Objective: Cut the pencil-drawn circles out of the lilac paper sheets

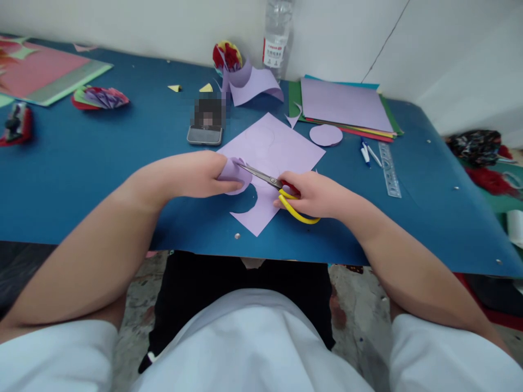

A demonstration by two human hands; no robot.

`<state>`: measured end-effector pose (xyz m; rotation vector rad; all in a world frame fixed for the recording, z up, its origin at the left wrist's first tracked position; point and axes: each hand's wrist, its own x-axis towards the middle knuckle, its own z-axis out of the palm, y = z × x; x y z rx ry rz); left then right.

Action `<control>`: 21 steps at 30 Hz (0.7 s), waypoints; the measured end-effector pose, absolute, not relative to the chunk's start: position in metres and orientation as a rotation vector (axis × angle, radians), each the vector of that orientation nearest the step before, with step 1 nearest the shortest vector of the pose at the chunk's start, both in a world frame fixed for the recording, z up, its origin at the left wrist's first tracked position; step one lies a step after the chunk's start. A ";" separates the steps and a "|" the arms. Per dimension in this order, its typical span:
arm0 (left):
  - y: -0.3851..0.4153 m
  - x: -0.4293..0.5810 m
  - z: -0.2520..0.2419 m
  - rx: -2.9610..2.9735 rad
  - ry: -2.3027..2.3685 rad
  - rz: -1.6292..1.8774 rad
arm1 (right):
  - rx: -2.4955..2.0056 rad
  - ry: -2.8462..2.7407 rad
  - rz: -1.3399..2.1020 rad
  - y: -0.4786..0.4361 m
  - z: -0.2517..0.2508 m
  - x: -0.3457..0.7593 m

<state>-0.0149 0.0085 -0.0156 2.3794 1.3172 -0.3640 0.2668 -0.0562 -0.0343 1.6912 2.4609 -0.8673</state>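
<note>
A sheet of light purple paper (pixel 281 149) lies cornerwise at the middle of the table, with a round bite cut out of its near left side. My left hand (pixel 206 173) pinches a partly cut, curled rounded piece of this paper between thumb and fingers. Yellow-handled scissors (pixel 261 175) sit in my right hand (pixel 312 193), fingers through the loops. Their blades point left and reach the paper beside my left fingers. A faint circle outline shows on the sheet's far part. Cut purple circles (pixel 326 135) lie to the right of the sheet.
Behind my left hand stands a phone (pixel 206 122). Farther back are a purple offcut (pixel 257 87), a paper flower ball (pixel 227 56) and a water bottle (pixel 278 41). Coloured paper (pixel 341 103), a compass (pixel 370 152) and a ruler (pixel 390 170) lie right; a stapler (pixel 17 125) lies left.
</note>
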 end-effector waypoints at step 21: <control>0.012 -0.018 -0.019 2.421 1.257 -0.359 | 1.698 2.451 -0.825 -0.057 -0.033 0.268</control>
